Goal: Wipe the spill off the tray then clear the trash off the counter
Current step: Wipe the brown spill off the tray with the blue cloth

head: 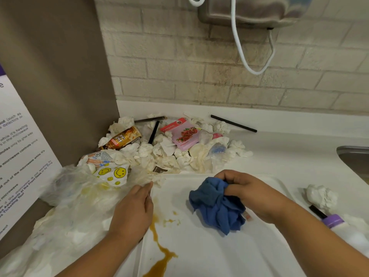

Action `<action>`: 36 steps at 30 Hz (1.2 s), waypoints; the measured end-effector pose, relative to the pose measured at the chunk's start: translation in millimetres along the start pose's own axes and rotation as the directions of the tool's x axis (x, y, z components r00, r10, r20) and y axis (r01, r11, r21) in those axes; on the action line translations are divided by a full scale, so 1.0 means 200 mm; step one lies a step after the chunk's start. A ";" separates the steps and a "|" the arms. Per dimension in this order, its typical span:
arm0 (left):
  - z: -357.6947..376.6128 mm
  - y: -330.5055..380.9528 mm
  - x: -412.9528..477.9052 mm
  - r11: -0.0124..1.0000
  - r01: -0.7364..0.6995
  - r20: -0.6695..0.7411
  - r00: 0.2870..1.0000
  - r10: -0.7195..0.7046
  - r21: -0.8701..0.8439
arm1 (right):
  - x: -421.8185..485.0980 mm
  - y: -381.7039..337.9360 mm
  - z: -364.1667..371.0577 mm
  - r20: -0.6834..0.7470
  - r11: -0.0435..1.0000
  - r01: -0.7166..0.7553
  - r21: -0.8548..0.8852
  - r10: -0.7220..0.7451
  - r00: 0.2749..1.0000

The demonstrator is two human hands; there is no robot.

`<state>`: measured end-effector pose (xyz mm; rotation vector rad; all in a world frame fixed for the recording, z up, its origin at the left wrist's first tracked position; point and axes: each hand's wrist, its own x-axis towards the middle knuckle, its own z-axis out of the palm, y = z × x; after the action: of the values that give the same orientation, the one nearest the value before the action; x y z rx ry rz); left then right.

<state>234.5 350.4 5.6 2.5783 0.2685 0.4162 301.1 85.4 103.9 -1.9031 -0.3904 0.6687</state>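
Our right hand (246, 193) clutches the blue cloth (216, 211), left hand (131, 212) flat; bunched, it may smear the brown spill (160, 251).

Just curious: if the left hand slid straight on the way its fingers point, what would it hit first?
Probably the clear plastic bag, whose edge lies right at the left hand's fingertips; the crumpled tissues lie behind it. Depth is unclear.

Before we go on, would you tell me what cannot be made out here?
Head view only.
Spill: near end cut off by the bottom edge.
Tray beneath the blue cloth: covered by it and the right hand.
Left hand: whether it pinches the plastic bag; its fingers hide the contact.
Sink: cut by the right edge.
Sign: wording cut by the left edge.
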 end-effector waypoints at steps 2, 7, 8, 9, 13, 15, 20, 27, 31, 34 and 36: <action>0.00 0.01 0.00 1.000 0.003 -0.006 1.000 -0.003 0.000 | -0.03 -0.01 -0.01 -0.044 0.999 0.035 0.027 -0.034 0.998; 0.00 0.01 -0.01 1.000 0.009 -0.008 1.000 -0.009 0.002 | -0.07 -0.05 -0.04 -0.166 0.987 0.092 0.129 -0.070 0.984; 0.00 0.01 0.00 1.000 0.011 -0.008 1.000 -0.011 -0.002 | -0.07 -0.04 -0.06 -0.173 0.983 0.076 0.169 -0.047 0.984; -0.01 0.01 0.00 1.000 0.014 -0.009 1.000 -0.014 -0.005 | -0.07 -0.03 -0.07 -0.181 0.979 0.050 0.198 -0.013 0.983; 0.00 0.00 -0.01 1.000 0.006 -0.003 1.000 -0.006 -0.018 | -0.04 0.09 -0.12 -0.373 0.994 -0.107 -0.038 0.085 0.924; 0.00 -0.01 -0.01 1.000 0.004 0.001 1.000 -0.004 -0.021 | -0.03 0.15 -0.12 -0.492 0.901 -0.147 -0.408 -0.081 0.867; 0.01 -0.01 0.00 1.000 0.002 -0.005 1.000 -0.002 -0.010 | -0.01 0.27 0.00 -0.094 0.734 0.126 -0.668 -0.251 0.963; 0.01 0.00 -0.01 0.999 0.018 -0.014 1.000 -0.019 -0.027 | 0.04 0.35 0.23 0.105 0.393 0.340 -0.854 -0.511 0.853; 0.01 0.00 0.00 1.000 0.015 -0.002 1.000 -0.015 -0.021 | 0.07 0.33 0.18 0.117 0.483 0.358 -0.799 -0.459 0.881; 0.01 0.00 0.00 1.000 0.011 -0.007 1.000 -0.011 -0.027 | 0.16 0.32 0.23 -0.045 0.556 0.242 -0.795 -0.453 0.890; 0.01 0.00 0.00 1.000 0.011 -0.008 1.000 -0.011 -0.026 | 0.20 0.30 0.32 -0.015 0.530 0.255 -0.809 -0.452 0.892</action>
<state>234.9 349.5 3.3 2.5492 0.2784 0.4241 291.8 128.3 18.0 -2.5882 -1.0404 -0.0679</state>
